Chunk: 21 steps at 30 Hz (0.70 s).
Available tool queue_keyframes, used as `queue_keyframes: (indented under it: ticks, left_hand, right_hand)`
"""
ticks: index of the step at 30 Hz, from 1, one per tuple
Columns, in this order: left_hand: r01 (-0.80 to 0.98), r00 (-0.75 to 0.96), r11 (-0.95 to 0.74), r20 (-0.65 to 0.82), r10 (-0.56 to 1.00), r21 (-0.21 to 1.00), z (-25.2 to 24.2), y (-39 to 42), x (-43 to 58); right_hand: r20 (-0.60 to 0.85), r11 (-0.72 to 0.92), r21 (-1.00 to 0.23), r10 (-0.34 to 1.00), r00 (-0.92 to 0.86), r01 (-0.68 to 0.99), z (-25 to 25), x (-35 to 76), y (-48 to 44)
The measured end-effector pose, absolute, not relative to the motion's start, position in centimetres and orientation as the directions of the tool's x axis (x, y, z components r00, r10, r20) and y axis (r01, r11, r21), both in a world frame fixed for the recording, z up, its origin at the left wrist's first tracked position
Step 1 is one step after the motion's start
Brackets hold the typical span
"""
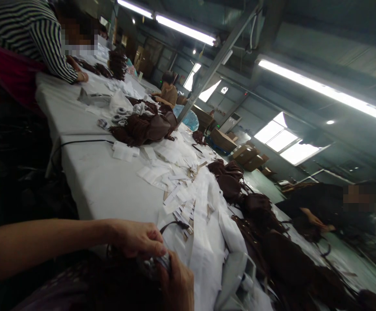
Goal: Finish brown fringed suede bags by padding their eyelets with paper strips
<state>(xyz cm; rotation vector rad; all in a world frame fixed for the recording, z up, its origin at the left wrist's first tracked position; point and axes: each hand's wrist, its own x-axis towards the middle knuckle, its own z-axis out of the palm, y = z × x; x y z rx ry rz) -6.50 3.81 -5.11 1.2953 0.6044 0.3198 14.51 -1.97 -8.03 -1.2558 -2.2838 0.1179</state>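
Low in the head view, my left hand [137, 239] reaches in from the left with its fingers pinched together; what is between them is hidden. My right hand [178, 278] is closed around a crinkled, shiny grey wrapping [153, 264], and the two thumbs nearly meet over it. Under both hands lies a dark brown mass [126, 280], too dim to make out. Just beyond my left fingertips a thin dark strap [175, 223] curves over the table. White paper strips [183, 203] are scattered past it.
Brown leather-like bags [149, 125] are heaped on the white table [93, 185]; more brown bags [262, 211] line its right side. A black cable [84, 141] crosses the left edge. A person in stripes [45, 39] leans over the far left; another person [323, 207] works at right.
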Motion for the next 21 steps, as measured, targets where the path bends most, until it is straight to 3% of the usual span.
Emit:
queue_keyframes:
  ticks: [3, 6, 10, 13, 15, 21]
  left_hand:
    - [0.082, 0.795, 0.380, -0.290, 0.533, 0.921, -5.5, 4.2, -6.5]
    - [-0.011, 0.754, 0.522, -0.336, 0.564, 0.853, -6.0, 5.1, -6.8]
    - [-0.105, 0.747, 0.686, -0.397, 0.532, 0.720, -7.0, 6.3, -7.3]
    - [-0.106, 0.759, 0.732, -0.421, 0.497, 0.673, -7.7, 6.5, -7.2]
    - [-0.110, 0.737, 0.698, -0.413, 0.535, 0.708, -7.9, 6.3, -6.8]
    - [-0.034, 0.613, 0.262, -0.187, 0.768, 0.964, -7.2, 4.4, -5.0]
  right_hand:
    - [0.373, 0.472, -0.535, 0.876, -0.306, 0.701, -8.0, 15.0, -1.8]
    - [0.345, 0.286, -0.741, 0.938, -0.020, 0.607, -7.7, 15.6, -1.6]
    - [0.192, 0.002, -0.878, 0.918, 0.347, 0.479, -8.1, 16.6, -1.9]
    - [0.153, -0.077, -0.884, 0.884, 0.442, 0.461, -9.4, 16.8, -2.8]
    - [0.219, -0.053, -0.852, 0.868, 0.446, 0.521, -10.0, 16.4, -3.5]
    - [0.613, 0.271, -0.574, 0.768, 0.186, 0.773, -7.3, 14.0, -3.8]
